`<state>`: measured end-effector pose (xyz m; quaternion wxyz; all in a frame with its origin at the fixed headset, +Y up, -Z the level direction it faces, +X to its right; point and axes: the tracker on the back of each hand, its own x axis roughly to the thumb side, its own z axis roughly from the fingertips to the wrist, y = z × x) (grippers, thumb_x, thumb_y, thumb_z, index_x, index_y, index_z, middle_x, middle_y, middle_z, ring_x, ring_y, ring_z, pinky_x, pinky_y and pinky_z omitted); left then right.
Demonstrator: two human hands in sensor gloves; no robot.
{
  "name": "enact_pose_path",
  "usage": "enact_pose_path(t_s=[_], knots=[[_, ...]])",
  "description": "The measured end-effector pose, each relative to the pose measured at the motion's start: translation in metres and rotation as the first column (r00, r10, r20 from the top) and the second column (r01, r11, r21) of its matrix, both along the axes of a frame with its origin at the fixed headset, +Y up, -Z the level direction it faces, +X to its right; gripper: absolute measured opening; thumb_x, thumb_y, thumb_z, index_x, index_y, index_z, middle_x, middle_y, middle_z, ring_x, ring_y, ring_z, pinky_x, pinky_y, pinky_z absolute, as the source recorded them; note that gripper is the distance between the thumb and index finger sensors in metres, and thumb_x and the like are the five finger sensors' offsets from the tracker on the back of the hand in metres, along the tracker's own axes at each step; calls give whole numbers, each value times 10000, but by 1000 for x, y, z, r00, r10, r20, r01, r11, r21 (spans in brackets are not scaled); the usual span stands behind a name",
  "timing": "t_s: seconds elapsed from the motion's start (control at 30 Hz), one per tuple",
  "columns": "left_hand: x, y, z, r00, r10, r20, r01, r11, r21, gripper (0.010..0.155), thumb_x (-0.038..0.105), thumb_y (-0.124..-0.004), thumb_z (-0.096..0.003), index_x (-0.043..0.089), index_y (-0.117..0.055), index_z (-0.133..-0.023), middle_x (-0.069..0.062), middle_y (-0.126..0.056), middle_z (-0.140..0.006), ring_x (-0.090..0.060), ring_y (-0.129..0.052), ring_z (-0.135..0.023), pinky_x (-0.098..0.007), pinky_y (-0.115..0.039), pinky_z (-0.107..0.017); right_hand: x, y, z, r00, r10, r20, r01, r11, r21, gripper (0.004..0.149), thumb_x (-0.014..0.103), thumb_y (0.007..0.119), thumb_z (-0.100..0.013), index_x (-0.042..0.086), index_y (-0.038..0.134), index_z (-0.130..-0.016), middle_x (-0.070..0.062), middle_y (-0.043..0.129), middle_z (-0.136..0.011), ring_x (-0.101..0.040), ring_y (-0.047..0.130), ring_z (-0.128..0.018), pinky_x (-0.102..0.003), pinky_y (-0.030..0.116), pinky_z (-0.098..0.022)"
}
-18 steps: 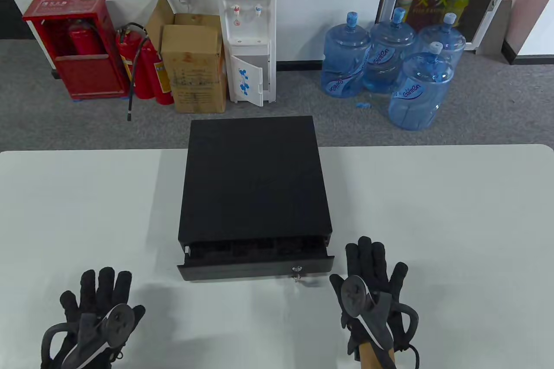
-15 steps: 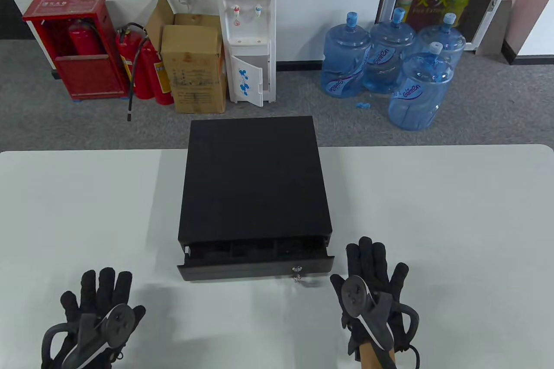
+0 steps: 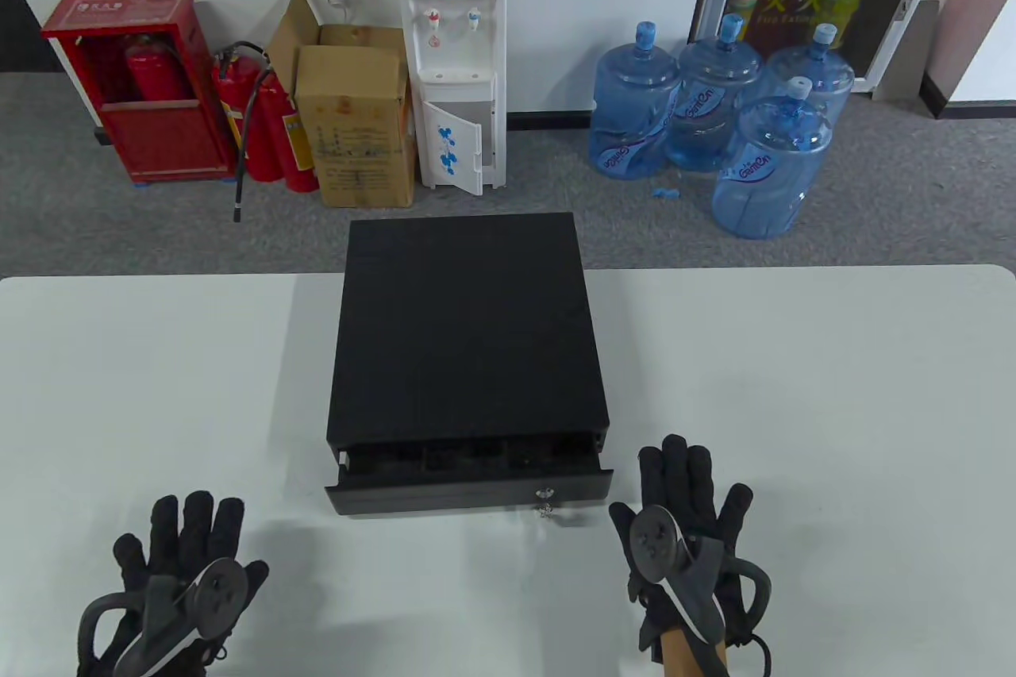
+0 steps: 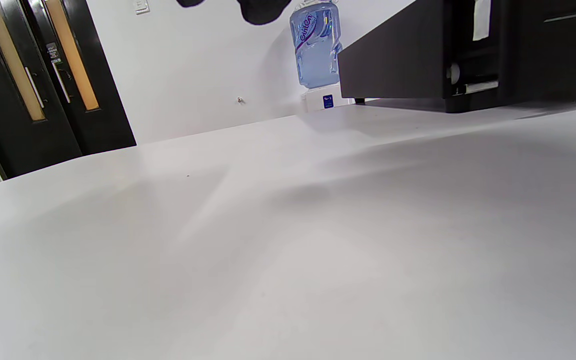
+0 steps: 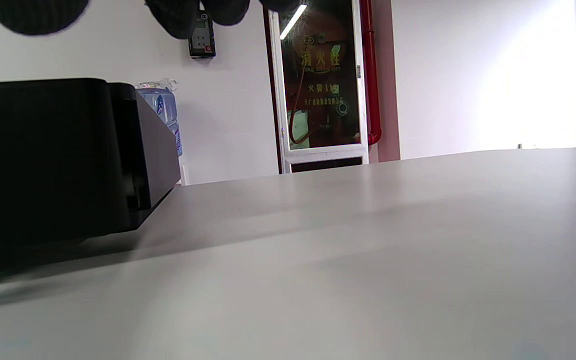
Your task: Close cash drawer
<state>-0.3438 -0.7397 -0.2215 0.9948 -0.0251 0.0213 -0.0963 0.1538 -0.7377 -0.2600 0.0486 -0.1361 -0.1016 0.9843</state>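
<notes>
A black cash drawer box (image 3: 467, 328) stands in the middle of the white table (image 3: 833, 407). Its drawer front (image 3: 468, 490) is pulled out a little toward me, with dark compartments showing behind it and a key in its lock (image 3: 544, 498). My left hand (image 3: 186, 550) rests flat on the table, fingers spread, to the left of the drawer and apart from it. My right hand (image 3: 686, 486) rests flat to the right of the drawer front, empty, apart from it. The box also shows in the left wrist view (image 4: 468, 55) and the right wrist view (image 5: 58, 160).
Beyond the table's far edge stand a water dispenser (image 3: 454, 58), cardboard boxes (image 3: 357, 121), red fire extinguishers (image 3: 270, 121) and several blue water jugs (image 3: 714, 113) on the floor.
Both hands have shifted very slightly; the drawer stands as before.
</notes>
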Motion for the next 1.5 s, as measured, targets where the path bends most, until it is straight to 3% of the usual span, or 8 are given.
enact_pose_path(t_s=[0.47, 0.73, 0.97, 1.1, 1.23, 1.33, 1.5], knots=[[-1, 1, 0, 1000, 2, -2, -2, 1000, 8, 810, 692, -449, -501, 317, -234, -1186, -114, -310, -1300, -459, -259, -1192, -745, -327, -757, -4, 0, 0, 1000, 8, -11, -8, 1000, 5, 770, 698, 532, -345, 482, 333, -1057, 197, 257, -1195, -89, 252, -1138, -563, 294, -799], [-1, 1, 0, 1000, 5, -3, -5, 1000, 2, 812, 692, -449, -501, 313, -240, -1189, -113, -317, -1301, -458, -266, -1192, -745, -330, -757, -12, 4, 2, 999, 35, -16, -33, 994, 106, 756, 692, 579, -351, 468, 397, -1050, 157, 361, -1202, -114, 350, -1143, -574, 376, -804], [-1, 1, 1, 1000, 13, -4, -13, 1000, -5, 815, 691, -450, -502, 310, -240, -1190, -109, -327, -1300, -456, -272, -1192, -743, -332, -758, -20, 2, 1, 998, 64, -25, -61, 992, 110, 758, 694, 585, -353, 464, 399, -1052, 150, 364, -1202, -117, 350, -1142, -571, 391, -804], [-1, 1, 0, 1000, 16, -5, -16, 1000, -3, 811, 691, -450, -502, 313, -241, -1188, -111, -329, -1300, -456, -272, -1194, -743, -333, -758, -27, 8, 4, 996, 82, -32, -74, 977, 199, 735, 687, 616, -352, 433, 492, -1031, 114, 519, -1173, -149, 514, -1124, -564, 483, -798], [-1, 2, 0, 1000, 16, -4, -16, 1000, 4, 812, 692, -450, -502, 313, -240, -1189, -111, -327, -1301, -455, -272, -1194, -743, -332, -759, -41, 18, 9, 990, 130, -51, -107, 941, 322, 646, 668, 664, -354, 384, 682, -934, 76, 777, -988, -185, 810, -932, -515, 647, -748], [-1, 2, 1, 1000, 18, 3, -18, 1000, 12, 813, 691, -450, -502, 311, -240, -1190, -110, -328, -1301, -456, -275, -1194, -742, -335, -759, -56, 23, 12, 983, 161, -90, -116, 917, 381, 549, 656, 700, -353, 362, 824, -801, 84, 925, -790, -173, 962, -717, -447, 802, -627], [-2, 1, 1, 1000, 27, 3, -27, 1000, 8, 814, 691, -450, -501, 309, -242, -1189, -110, -335, -1299, -454, -277, -1193, -741, -337, -759, -80, 23, 11, 972, 205, -115, -146, 909, 391, 461, 641, 753, -343, 346, 933, -648, 88, 1025, -586, -153, 1047, -499, -414, 886, -480]])
